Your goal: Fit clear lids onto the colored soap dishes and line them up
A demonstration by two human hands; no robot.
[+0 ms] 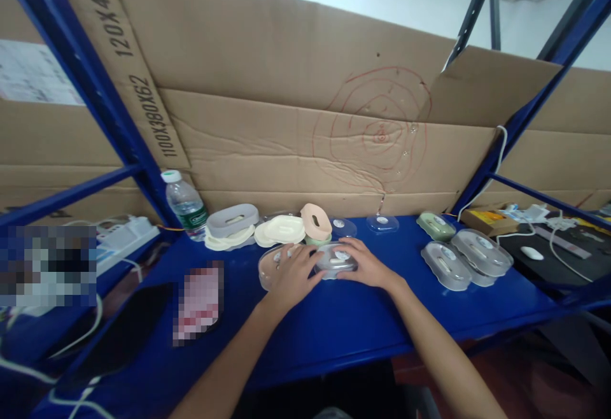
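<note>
A small oval grey plastic box point(335, 265) with a clear lid and a round white sticker sits on the blue tabletop between both hands. My right hand point(370, 265) grips its right end, index finger at the far side and thumb at the near side. My left hand point(292, 277) has its thumb and index finger curved about the box's left end. Under and behind the left hand's other fingers is a peach-coloured box point(267, 267) with a clear cover, partly hidden.
Behind stand a grey tray point(232, 220), cream pieces point(281, 230), a peach part point(316, 220) and clear lids point(382, 223). To the right are lidded boxes point(446, 266) and a green box point(436, 226). A water bottle point(186, 205) and blurred-out item point(198, 304) lie left.
</note>
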